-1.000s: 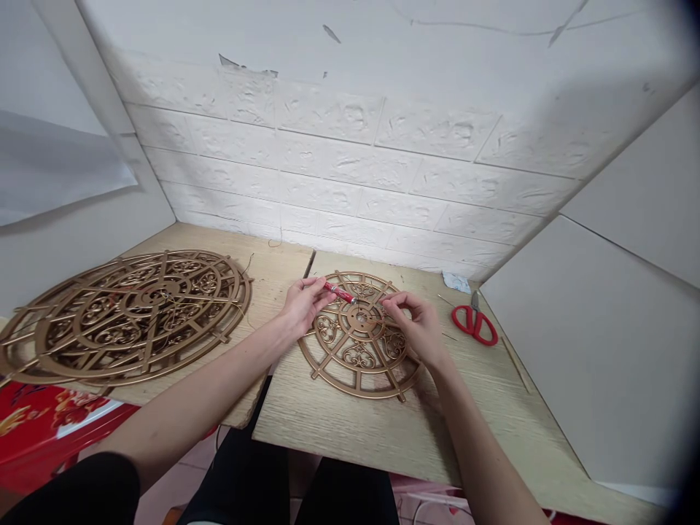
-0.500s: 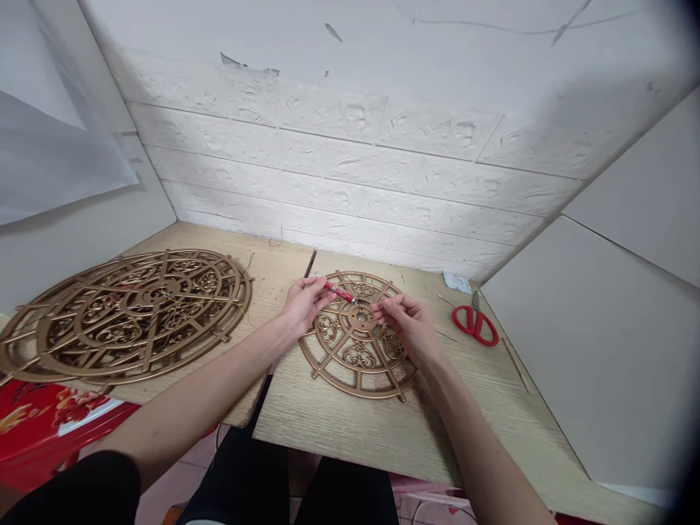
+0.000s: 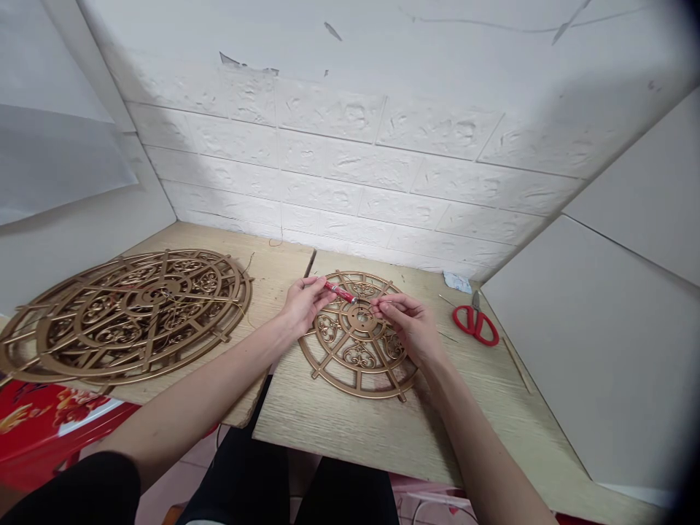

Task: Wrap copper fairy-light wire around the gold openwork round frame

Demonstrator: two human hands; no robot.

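My left hand (image 3: 306, 305) is closed round a slim red pen-like stick (image 3: 340, 293) with silver bands, its tip slanting down to the right. Beneath both hands lies a round gold openwork panel (image 3: 358, 356) with spokes, scrollwork and a holed centre ring. My right hand (image 3: 407, 321) hovers over the right side of this panel, thumb and fingers pinched together near the stick's tip. A thin dark wire seems to run between the tip and those fingertips; its course is hard to follow.
Several similar gold panels (image 3: 136, 321) are stacked on the left table, with loose thin wires on top. Red-handled scissors (image 3: 475, 324) lie at the right, near a crumpled pale blue wrapper (image 3: 456, 281) and a thin strip (image 3: 517, 364). A white brick-pattern wall (image 3: 328, 171) stands behind.
Almost nothing differs. The fingers of my right hand have shifted very slightly, while my left hand and the red stick stay in place.
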